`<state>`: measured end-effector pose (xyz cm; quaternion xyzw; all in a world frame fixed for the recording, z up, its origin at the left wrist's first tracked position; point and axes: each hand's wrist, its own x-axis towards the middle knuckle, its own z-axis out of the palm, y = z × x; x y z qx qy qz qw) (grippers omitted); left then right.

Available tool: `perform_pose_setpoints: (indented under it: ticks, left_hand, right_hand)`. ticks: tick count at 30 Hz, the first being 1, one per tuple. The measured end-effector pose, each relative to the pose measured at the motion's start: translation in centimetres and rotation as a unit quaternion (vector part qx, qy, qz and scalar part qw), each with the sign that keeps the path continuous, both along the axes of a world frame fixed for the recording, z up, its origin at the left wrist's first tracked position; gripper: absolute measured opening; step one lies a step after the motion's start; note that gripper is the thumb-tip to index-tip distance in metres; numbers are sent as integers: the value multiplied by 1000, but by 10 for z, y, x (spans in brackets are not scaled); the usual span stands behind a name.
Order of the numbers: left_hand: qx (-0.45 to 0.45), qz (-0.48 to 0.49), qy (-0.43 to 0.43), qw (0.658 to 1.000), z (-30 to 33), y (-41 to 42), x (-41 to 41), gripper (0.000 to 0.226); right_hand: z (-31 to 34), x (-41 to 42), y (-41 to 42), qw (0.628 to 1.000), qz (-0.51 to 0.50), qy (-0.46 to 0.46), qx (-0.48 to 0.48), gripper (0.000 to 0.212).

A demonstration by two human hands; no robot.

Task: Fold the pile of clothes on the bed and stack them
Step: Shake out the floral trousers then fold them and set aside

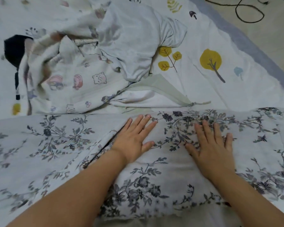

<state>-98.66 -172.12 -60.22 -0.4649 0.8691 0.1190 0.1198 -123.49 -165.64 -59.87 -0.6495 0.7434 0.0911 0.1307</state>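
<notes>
With the floral garment (154, 169) spread across the near bed (228, 89), both hands, left (134, 141) and right (215, 151), press flat with straight fingers; best sweep outward evenly, clearing wrinkles before folding, pile (88, 63) waiting beyond.

One camera sits on my head, looking forward and steeply down, close over the bed (203, 89). My forearms enter from the bottom edge; the floor (269, 30) shows in the upper right corner of the frame.
</notes>
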Motion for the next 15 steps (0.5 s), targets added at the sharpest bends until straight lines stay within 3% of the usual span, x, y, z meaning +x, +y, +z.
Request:
perform_pose_setpoints:
  ticks: [4,6,8,10,15]
  left_hand:
    - [25,41,65,997,30,1,-3,58]
    - [-45,86,141,985,53,10,-1,35]
    - [-122,136,184,966,70,22,8,22]
    - [-143,175,173,959,81,37,22,19]
    - [-118,301,38,945,84,90,75,29]
  right_hand:
    - [26,10,-4,999,-6,-27,-26,65]
    - [42,18,-1,989,-12,-86,-122,34]
    - [55,29,7,979,11,-125,-160,16]
    - [64,40,18,972,64,-163,-159,12]
    - [77,72,41,962,143,-203,-118,10]
